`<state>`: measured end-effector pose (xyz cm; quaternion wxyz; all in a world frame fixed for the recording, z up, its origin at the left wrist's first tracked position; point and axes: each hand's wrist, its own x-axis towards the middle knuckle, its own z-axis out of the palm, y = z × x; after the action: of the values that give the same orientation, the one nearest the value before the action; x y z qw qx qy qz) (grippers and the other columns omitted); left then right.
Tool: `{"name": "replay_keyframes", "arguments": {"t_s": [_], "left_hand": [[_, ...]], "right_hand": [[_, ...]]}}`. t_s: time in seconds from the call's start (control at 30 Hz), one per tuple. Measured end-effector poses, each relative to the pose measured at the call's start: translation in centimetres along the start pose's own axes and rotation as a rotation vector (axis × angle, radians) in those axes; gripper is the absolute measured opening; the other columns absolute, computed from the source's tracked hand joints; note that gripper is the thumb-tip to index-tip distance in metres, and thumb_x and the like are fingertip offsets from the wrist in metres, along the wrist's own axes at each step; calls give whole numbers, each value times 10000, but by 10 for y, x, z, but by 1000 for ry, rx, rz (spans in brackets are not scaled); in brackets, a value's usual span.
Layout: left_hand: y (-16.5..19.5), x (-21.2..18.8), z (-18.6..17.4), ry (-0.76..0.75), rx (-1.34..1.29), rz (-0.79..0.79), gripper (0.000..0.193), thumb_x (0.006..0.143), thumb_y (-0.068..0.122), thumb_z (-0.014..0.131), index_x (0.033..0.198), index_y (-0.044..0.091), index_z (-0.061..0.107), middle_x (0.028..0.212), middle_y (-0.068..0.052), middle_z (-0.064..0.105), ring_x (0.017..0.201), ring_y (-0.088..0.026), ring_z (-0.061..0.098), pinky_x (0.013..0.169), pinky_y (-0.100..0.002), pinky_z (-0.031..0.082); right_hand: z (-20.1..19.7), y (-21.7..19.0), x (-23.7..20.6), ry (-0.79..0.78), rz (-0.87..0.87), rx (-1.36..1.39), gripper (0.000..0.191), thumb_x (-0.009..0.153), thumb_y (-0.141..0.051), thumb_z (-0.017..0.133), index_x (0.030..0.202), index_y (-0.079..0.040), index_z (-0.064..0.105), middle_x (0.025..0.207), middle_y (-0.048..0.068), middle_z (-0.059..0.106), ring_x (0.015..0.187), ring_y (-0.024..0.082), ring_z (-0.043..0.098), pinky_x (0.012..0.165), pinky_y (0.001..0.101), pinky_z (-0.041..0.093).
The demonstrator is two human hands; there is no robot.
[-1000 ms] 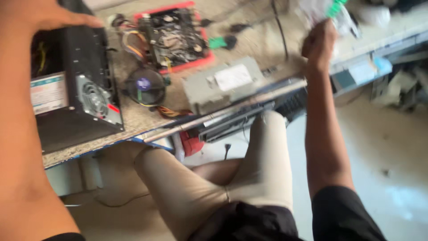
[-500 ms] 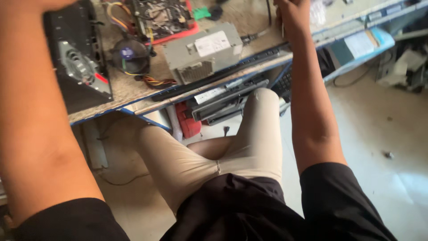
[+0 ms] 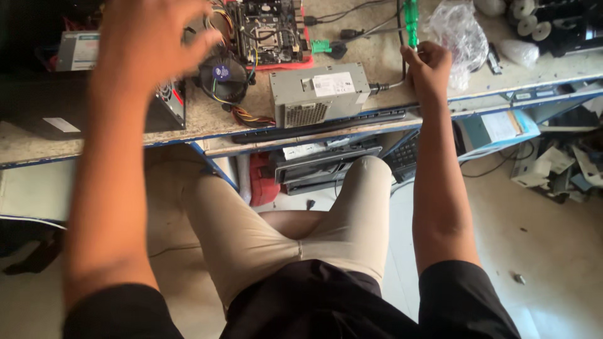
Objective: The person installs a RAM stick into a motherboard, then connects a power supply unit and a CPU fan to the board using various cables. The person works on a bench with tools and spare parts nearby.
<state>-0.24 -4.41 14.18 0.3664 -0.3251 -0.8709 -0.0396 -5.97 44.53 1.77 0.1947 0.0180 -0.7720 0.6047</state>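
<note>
While the head view looks straight down over the lap, the right hand (image 3: pixel 429 66) is seen at the front edge of the bench (image 3: pixel 383 63), its fingers (image 3: pixel 419 58) clamped around a screwdriver (image 3: pixel 411 22) with a green handle. The screwdriver is held roughly upright, the handle standing clear above the fist, just beside a crumpled clear plastic bag (image 3: pixel 455 31) and a black cable (image 3: pixel 392 85).

That cable is plugged into a grey power supply unit (image 3: pixel 320 94), which lies flat near the bench edge, between the two arms. Behind it, a motherboard (image 3: pixel 267 28) is set on a red tray (image 3: pixel 282 63). A round cooler fan (image 3: pixel 221 75) with a blue centre is placed just left of the power supply, a bundle of coloured wires (image 3: pixel 248 116) trailing from it.

Over on the other side, the left hand (image 3: pixel 147 41) is blurred above a black computer case (image 3: pixel 94 107), close to the fan. Its fingers are spread apart and nothing is seen held in them; whether the case is touched cannot be told.

Below the bench, a black keyboard (image 3: pixel 320 129) is seen on a pull-out shelf, with stacked black units (image 3: pixel 320 166) beneath it. Beige shorts (image 3: pixel 264 232) fill the lower middle of the view.
</note>
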Motion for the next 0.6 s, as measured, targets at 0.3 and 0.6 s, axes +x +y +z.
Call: {"name": "replay_keyframes", "arguments": {"t_s": [0.3,0.6], "left_hand": [[87,-74,92,354,-495,-191,610,1090,403,667,1466,-13,428,1507,-245,463,1431,-412,465,1244,-517,381],[73,-60,95,694,-963,-416,930,1007,753,371,1563,9,381,1606,-172,429,1504,-278,361,1301,-413,199]], "right_hand": [[0,-4,-13,-31,-38,81,399,1093,-412,592,837,-106,596,549,-41,471,415,61,398,389,256,280],[5,-1,-9,44,-43,128,449,1100,-466,621,831,-112,558,601,-49,438,478,52,376,434,256,268]]}}
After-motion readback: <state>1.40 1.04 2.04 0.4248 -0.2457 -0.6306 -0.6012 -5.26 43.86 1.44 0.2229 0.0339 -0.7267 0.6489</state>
